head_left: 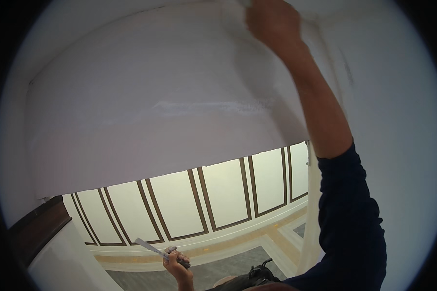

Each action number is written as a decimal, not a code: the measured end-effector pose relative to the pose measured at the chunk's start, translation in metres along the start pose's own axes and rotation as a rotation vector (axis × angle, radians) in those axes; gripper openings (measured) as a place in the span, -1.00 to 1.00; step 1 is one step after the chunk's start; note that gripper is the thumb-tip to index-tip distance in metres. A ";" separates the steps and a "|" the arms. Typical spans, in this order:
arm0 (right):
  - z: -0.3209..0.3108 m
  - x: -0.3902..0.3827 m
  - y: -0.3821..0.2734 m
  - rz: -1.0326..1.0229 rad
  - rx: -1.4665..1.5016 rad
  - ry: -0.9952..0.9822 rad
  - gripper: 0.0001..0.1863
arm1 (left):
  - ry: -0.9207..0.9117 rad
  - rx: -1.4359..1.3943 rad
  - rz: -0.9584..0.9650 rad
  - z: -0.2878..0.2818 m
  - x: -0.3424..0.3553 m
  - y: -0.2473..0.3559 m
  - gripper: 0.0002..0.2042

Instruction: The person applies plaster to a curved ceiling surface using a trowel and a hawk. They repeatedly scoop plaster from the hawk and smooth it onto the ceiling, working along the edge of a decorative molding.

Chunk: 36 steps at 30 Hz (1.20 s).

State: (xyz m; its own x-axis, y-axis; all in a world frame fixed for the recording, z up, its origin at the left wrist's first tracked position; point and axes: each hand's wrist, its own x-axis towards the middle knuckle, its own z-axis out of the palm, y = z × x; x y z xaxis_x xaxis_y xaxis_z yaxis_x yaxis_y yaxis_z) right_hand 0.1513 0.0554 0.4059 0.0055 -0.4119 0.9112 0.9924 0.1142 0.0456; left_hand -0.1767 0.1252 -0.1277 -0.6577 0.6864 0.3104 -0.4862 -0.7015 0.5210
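Down at the lower middle, my left hand (178, 272) is closed round a putty knife (150, 246), its pale flat blade pointing up and to the left. A lumpy grey-brown wad (182, 257) sits in the same grip; whether it is putty or cloth I cannot tell. High up, my right hand (274, 22) is a closed fist by the upper wall corner. Something pale shows at its fingers, mostly cut off by the top edge. Before this arm spreads a light grey wall panel (131, 97), with a rough whitish streak (213, 105) across its middle and the arm's shadow on it.
White side wall (393, 121) stands close on the right. Below the panel's lower edge, an opening shows a far wall with dark-framed panels (226, 194) and a patterned floor (228, 264). Dark wood trim (43, 230) lies at left. A black strapped item (261, 275) is at the bottom.
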 end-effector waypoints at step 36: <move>0.087 0.050 -0.022 -0.253 -0.109 0.026 -0.79 | -0.147 0.046 -0.101 0.019 0.012 -0.007 -0.90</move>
State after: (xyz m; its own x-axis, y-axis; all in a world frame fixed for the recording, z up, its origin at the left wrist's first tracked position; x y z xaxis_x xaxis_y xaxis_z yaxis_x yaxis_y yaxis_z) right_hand 0.1189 0.1113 0.4858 -0.2426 -0.4383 0.8655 0.9700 -0.0925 0.2250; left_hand -0.1698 0.1419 -0.1123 -0.5141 0.7759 0.3657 -0.5163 -0.6203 0.5904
